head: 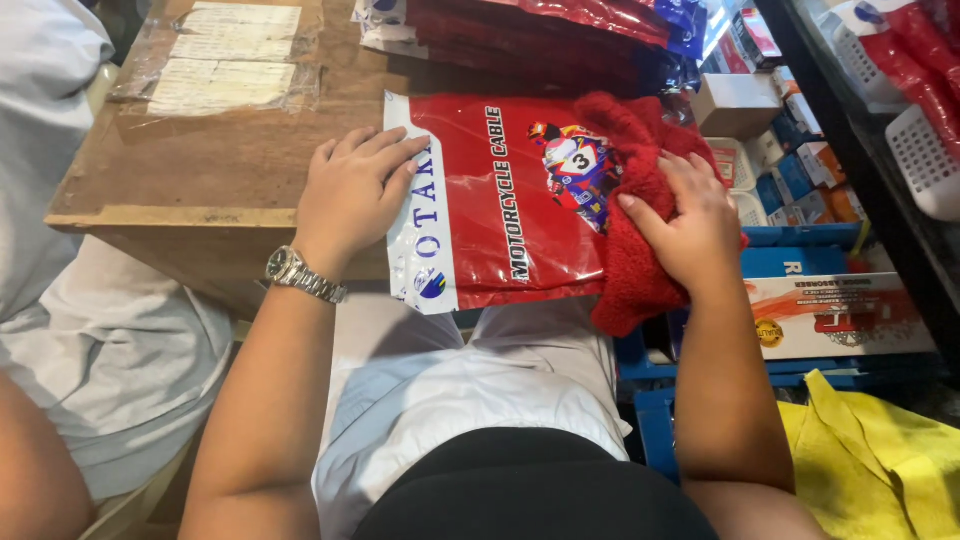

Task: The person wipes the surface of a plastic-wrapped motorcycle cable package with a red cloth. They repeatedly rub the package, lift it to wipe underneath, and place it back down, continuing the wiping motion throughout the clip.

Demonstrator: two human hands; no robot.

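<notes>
A: Red pouch (500,200): glossy plastic film, smooth, slight creases. Red cloth (640,270): fuzzy, matt, terry-like pile.

B: Counter (200,170)?

A: Bare wood, rough, matt; taped clear film over paper sheets (225,60). Wristwatch (300,275): polished metal links.

B: Yellow cloth (880,460)?

A: Matt woven fabric.

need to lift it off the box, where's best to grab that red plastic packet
Probably the near edge of the red plastic packet, which overhangs the cardboard box above the lap. Come from below and pinch there: it lies flat, the left hand presses its white end, and the right hand holds a red cloth on the other.
</notes>
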